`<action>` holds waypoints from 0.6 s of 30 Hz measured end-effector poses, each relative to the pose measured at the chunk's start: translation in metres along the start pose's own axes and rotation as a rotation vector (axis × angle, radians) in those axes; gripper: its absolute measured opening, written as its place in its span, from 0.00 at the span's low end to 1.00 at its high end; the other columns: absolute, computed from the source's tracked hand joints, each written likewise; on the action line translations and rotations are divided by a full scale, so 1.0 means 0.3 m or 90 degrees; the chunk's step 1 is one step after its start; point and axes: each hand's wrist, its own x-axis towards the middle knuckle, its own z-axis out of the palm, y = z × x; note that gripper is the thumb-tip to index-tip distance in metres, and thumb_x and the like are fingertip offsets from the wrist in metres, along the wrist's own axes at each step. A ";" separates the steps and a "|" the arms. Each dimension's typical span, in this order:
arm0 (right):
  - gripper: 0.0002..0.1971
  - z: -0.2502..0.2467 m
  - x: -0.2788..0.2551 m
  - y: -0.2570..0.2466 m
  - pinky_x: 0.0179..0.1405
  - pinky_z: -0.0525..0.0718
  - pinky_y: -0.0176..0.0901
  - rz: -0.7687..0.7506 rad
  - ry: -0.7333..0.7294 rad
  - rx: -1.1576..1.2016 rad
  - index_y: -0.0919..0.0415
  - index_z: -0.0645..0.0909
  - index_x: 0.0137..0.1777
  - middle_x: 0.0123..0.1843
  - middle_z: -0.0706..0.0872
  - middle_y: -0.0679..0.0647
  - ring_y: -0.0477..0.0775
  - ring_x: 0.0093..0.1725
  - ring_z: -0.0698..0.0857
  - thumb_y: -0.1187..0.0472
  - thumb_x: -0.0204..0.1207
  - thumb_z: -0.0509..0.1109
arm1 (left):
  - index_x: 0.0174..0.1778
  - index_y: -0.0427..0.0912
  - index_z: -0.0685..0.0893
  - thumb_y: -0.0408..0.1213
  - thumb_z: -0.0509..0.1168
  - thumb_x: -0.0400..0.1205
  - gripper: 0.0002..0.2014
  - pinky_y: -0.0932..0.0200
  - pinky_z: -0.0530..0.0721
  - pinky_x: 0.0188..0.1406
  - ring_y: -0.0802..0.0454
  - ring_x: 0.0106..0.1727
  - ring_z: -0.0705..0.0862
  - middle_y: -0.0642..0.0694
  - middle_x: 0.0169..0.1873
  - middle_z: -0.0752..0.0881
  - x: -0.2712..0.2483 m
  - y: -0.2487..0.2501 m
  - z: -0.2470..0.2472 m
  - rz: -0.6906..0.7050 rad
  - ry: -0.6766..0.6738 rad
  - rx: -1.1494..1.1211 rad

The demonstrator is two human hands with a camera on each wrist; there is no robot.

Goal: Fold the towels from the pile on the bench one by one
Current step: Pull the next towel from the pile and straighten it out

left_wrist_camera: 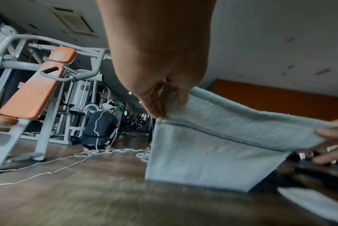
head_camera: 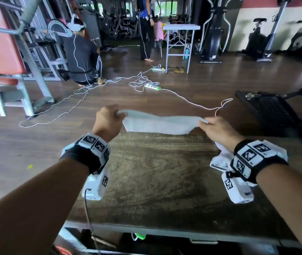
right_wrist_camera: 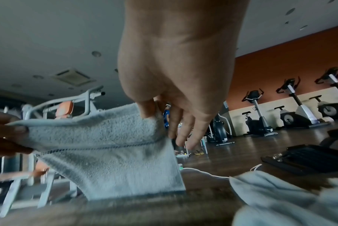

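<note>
A pale grey-blue towel point(head_camera: 157, 123) with a dark stitched stripe hangs stretched between my two hands above the far edge of the wooden bench point(head_camera: 155, 172). My left hand point(head_camera: 108, 119) pinches its left top corner, thumb and fingers on the cloth point(left_wrist_camera: 164, 105). My right hand point(head_camera: 214, 127) pinches the right top corner point(right_wrist_camera: 150, 113). The towel point(left_wrist_camera: 208, 145) drops down to the bench top, its lower edge near the wood point(right_wrist_camera: 125, 168). More white towels point(head_camera: 220, 161) lie in a heap on the bench under my right wrist, seen also in the right wrist view point(right_wrist_camera: 280, 198).
White cables point(head_camera: 94, 89) and power strips point(head_camera: 153, 86) run over the floor beyond the bench. A crouching person point(head_camera: 83, 57) and a standing person point(head_camera: 146, 28) are farther off. An orange gym machine point(head_camera: 4, 52) stands left, a black treadmill platform point(head_camera: 270, 109) right.
</note>
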 end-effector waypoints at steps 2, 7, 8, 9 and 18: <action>0.18 0.025 -0.083 0.038 0.39 0.69 0.47 -0.006 -0.034 -0.084 0.68 0.82 0.39 0.30 0.75 0.52 0.56 0.38 0.78 0.54 0.84 0.67 | 0.39 0.39 0.87 0.42 0.71 0.79 0.10 0.56 0.78 0.34 0.44 0.34 0.82 0.41 0.29 0.86 -0.089 -0.085 0.011 -0.011 -0.070 0.037; 0.09 0.087 -0.324 0.155 0.48 0.82 0.45 -0.076 -0.145 -0.057 0.57 0.91 0.49 0.42 0.91 0.53 0.52 0.43 0.88 0.56 0.84 0.69 | 0.40 0.36 0.87 0.37 0.72 0.79 0.07 0.61 0.77 0.32 0.44 0.36 0.85 0.41 0.32 0.87 -0.335 -0.171 -0.006 -0.012 -0.149 0.038; 0.09 0.087 -0.374 0.160 0.52 0.82 0.34 -0.094 -0.154 -0.038 0.56 0.91 0.56 0.48 0.91 0.48 0.47 0.47 0.88 0.58 0.84 0.69 | 0.39 0.35 0.86 0.36 0.72 0.80 0.08 0.64 0.75 0.29 0.46 0.33 0.83 0.43 0.30 0.86 -0.374 -0.180 -0.015 -0.003 -0.158 0.033; 0.10 0.082 -0.422 0.154 0.52 0.77 0.20 -0.112 -0.150 -0.019 0.56 0.89 0.61 0.51 0.88 0.42 0.42 0.48 0.85 0.61 0.84 0.69 | 0.38 0.35 0.85 0.35 0.72 0.80 0.08 0.65 0.73 0.27 0.48 0.30 0.80 0.45 0.27 0.84 -0.407 -0.185 -0.029 0.010 -0.166 0.036; 0.12 0.024 -0.621 0.188 0.47 0.77 0.46 -0.081 -0.070 0.043 0.62 0.89 0.50 0.38 0.86 0.57 0.51 0.40 0.83 0.54 0.84 0.69 | 0.28 0.47 0.82 0.39 0.71 0.80 0.13 0.60 0.71 0.27 0.54 0.26 0.73 0.48 0.23 0.78 -0.572 -0.113 -0.177 0.053 -0.190 0.012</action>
